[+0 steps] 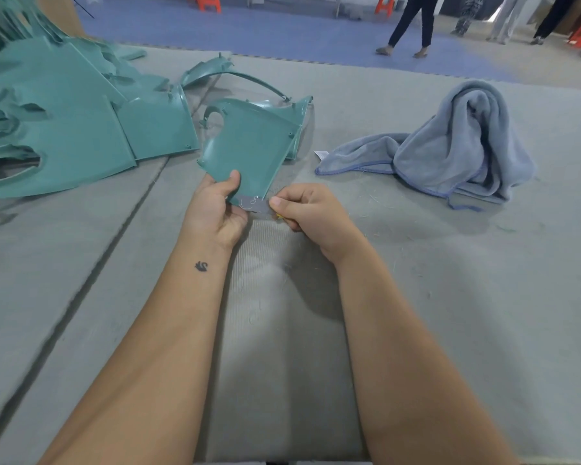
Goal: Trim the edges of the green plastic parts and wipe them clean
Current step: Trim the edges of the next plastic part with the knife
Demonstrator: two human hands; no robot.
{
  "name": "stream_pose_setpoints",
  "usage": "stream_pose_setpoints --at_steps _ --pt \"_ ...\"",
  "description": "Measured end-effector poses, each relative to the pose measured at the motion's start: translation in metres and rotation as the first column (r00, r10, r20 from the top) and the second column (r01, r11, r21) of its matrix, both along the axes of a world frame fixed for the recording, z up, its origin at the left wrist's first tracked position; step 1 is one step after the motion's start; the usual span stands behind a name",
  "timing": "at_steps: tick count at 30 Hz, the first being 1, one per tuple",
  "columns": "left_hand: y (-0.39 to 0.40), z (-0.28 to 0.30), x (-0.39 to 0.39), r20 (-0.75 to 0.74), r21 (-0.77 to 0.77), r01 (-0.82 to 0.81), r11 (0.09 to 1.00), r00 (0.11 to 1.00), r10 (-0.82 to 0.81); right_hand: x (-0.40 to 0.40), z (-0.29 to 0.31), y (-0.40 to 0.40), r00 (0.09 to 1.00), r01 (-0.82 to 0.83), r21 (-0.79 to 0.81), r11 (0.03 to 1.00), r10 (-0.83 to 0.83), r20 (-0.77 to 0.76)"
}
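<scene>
A curved green plastic part (pixel 249 146) is lifted just above the grey mat in the middle of the view. My left hand (pixel 217 209) grips its near corner, thumb on top. My right hand (pixel 307 209) pinches a small grey blade (pixel 254 204) with a yellow handle, and the blade lies against the part's near edge. Thin plastic shavings curl on the blade. To the right a crumpled grey-blue towel (pixel 450 146) lies on the mat, apart from both hands.
A pile of more green plastic parts (pixel 64 122) fills the left side, with a curved green piece (pixel 228 75) behind the held part. Grey mat (pixel 416 297) covers the work surface. Several people stand on the blue floor (pixel 282 25) at the back right.
</scene>
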State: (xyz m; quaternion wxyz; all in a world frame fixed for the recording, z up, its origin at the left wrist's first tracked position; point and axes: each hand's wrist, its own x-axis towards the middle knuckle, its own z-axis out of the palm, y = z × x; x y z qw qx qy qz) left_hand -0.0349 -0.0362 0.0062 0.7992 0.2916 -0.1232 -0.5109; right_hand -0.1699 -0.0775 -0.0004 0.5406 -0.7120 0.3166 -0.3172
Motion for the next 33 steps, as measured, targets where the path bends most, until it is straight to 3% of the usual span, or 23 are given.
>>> stream_pose_setpoints --at_steps 5,8,14,20,23,33 --pt "0.000 -0.001 0.002 -0.019 -0.008 0.013 1.000 1.000 -0.013 0.000 -0.002 -0.002 0.994 0.082 -0.010 0.997 -0.081 0.074" --pt "0.003 -0.003 0.003 -0.011 0.010 0.057 0.998 0.998 -0.057 -0.009 -0.002 -0.012 0.942 0.221 0.111 0.969 -0.242 0.232" --pt "0.005 -0.003 0.001 0.036 -0.012 0.056 0.998 0.998 -0.056 -0.008 -0.001 -0.010 0.894 0.259 0.200 0.945 -0.313 0.320" --pt "0.006 -0.002 0.002 0.059 0.012 0.000 1.000 0.998 -0.001 -0.008 0.007 -0.010 0.903 0.285 0.270 0.920 -0.352 0.245" --pt "0.007 -0.002 0.004 0.060 0.030 -0.009 1.000 0.998 0.007 -0.007 0.007 -0.010 0.903 0.346 0.194 0.918 -0.382 0.197" --pt "0.005 -0.002 0.001 0.103 0.041 0.053 0.998 0.993 -0.057 -0.002 -0.005 -0.015 0.840 0.485 0.058 0.873 -0.483 0.249"
